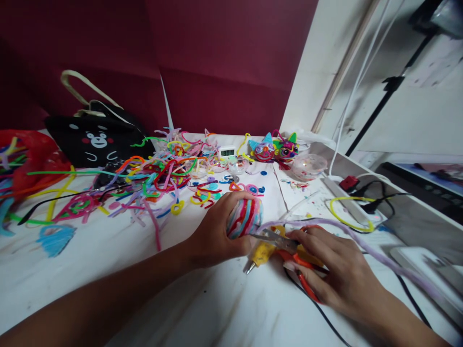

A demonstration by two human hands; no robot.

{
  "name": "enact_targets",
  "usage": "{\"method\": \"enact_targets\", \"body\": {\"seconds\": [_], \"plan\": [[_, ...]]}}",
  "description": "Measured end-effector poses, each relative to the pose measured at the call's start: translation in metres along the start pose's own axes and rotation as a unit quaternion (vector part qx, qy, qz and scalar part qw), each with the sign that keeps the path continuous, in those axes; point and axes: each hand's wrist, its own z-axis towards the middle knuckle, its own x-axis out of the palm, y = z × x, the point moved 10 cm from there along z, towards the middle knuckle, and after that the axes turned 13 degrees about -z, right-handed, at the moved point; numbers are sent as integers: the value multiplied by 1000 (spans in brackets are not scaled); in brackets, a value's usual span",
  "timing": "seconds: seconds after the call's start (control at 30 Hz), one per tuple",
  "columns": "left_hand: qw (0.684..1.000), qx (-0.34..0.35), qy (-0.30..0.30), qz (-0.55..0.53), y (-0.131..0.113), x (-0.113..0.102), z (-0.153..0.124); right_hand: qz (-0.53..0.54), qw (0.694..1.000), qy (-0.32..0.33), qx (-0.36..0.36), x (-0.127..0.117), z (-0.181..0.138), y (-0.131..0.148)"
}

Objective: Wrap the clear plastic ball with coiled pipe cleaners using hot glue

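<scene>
My left hand is wrapped round a ball striped in red, pink, blue and white fuzzy strands. In my right hand is a pair of scissors with orange handles, its blades pointing left at the ball's lower right side. A long lilac pipe cleaner runs from near the ball over my right hand toward the right edge. Whether the blades touch it I cannot tell. Below the blades lies a yellow glue gun with a metal tip, partly hidden by the scissors and my right hand.
A tangled heap of coloured pipe cleaners spreads over the left and middle of the white table. Behind it are a black bag and a small digital clock. Two decorated figures and a clear bowl stand near a power strip.
</scene>
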Motion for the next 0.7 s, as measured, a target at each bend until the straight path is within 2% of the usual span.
{"method": "enact_targets", "body": {"seconds": [0.2, 0.4, 0.7], "plan": [[1000, -19, 7, 20, 6, 2, -2, -8, 1000, -11, -14, 3, 0, 3], [1000, -30, 4, 1, 10, 2, -2, -60, 997, -31, -30, 1, 1, 8], [999, -22, 23, -10, 7, 7, -3, -48, 996, -37, -60, 1, 3, 15]]}}
